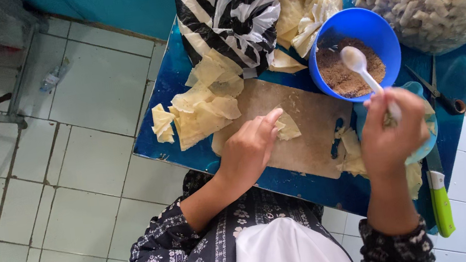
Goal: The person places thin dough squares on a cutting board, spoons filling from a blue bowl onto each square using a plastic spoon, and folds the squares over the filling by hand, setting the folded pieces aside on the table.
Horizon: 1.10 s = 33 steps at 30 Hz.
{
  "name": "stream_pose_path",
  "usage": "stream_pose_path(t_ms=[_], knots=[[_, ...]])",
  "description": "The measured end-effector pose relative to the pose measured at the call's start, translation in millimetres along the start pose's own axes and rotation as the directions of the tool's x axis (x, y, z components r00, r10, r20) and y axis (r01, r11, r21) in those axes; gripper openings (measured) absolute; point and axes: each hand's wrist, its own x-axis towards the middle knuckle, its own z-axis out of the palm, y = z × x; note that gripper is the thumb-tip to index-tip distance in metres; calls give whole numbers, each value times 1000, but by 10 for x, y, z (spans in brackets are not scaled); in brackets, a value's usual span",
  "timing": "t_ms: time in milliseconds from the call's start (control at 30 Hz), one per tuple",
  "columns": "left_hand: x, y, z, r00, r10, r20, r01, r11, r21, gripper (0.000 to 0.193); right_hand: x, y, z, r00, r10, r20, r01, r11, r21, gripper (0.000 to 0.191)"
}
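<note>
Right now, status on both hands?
Left hand pressing wrapper piece on board. Right hand holds white spoon over blue bowl. Nothing between.

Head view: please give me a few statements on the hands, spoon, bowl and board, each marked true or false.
1. The right hand holds a white spoon. True.
2. The left hand rests on a folded wrapper on the wooden board. True.
3. The blue bowl holds clear water. False: it holds a brown crumbly filling.
4. The green-handled knife is in the left hand. False: it lies at the table edge, beside the right forearm.
5. The striped plastic bag is black and white. True.
</note>
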Motion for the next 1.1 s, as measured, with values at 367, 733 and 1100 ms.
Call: stream_pose_path(t_ms=[367,733,1100], knots=[[101,-83,-21,999,-52,7,52,997,-50,13,24,-595,135,875,110,471,-25,983,-183,12],[153,-171,-28,990,-126,69,132,986,-102,15,-212,-492,430,696,466,545,-637,751,171,7],[214,-250,-62,981,-133,144,150,982,-117,35,-239,-550,621,781,359,511,-531,812,241,26]])
